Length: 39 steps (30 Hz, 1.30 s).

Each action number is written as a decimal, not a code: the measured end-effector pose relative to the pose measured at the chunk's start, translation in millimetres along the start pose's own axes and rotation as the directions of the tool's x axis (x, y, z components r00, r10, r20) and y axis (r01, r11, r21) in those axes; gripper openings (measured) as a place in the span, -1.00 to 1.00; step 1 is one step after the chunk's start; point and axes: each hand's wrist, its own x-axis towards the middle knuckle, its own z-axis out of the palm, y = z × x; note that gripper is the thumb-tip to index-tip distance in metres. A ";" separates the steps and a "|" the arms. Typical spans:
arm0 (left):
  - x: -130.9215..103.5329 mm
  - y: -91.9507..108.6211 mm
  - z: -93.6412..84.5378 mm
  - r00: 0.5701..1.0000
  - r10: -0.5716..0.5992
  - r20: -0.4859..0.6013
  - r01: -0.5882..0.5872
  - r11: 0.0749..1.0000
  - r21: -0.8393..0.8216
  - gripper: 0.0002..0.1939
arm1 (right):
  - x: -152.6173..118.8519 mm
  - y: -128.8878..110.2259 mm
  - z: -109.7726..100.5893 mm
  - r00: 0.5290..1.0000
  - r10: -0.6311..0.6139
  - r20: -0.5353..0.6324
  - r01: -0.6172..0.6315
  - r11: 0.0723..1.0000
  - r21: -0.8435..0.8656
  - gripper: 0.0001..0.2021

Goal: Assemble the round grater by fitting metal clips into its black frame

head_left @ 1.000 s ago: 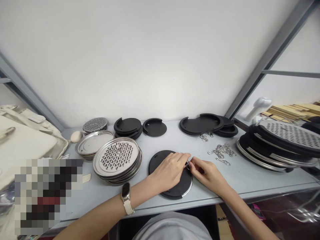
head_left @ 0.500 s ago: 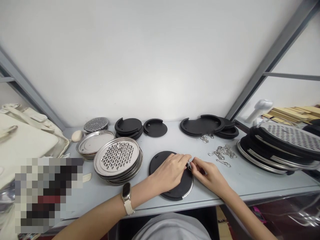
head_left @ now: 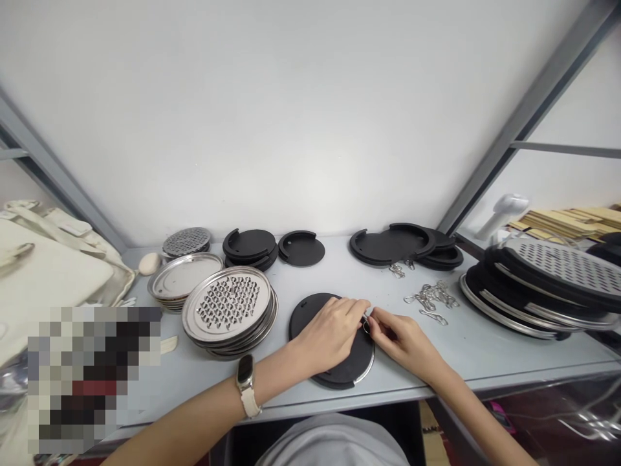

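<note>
A round black disc with a silver rim showing at its lower right lies near the table's front edge. My left hand rests over its upper right part, fingers bent together at a small metal clip on the disc's edge. From the right, my right hand pinches the same clip between thumb and index finger. The fingers hide part of the clip. A pile of similar wire clips lies to the right of my hands.
Left of the disc stand stacked metal grater plates and plain metal discs. Black holders line the wall. At the right is a tall stack of assembled discs. A cream bag lies far left.
Both hands stay nearly where they were. The clip and the right fingertips have shifted very slightly to the left.
</note>
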 end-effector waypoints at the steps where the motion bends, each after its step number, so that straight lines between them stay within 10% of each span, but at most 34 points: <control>1: 0.1 -0.1 0.1 1.000 0.001 -0.002 -0.001 1.000 0.003 -0.66 | -0.1 0.3 0.5 1.000 -0.010 -0.010 0.010 1.000 -0.006 -0.76; 27: -0.2 -0.5 0.4 1.000 0.009 -0.006 -0.009 0.999 -0.032 -0.66 | -3.2 5.2 2.8 0.989 -0.058 -0.137 0.054 0.998 -0.034 -0.73; 39: -0.7 0.1 0.1 1.000 -0.019 0.007 0.019 1.000 0.007 -0.70 | 3.6 1.3 -0.9 0.997 0.048 0.056 -0.051 0.998 0.043 -0.73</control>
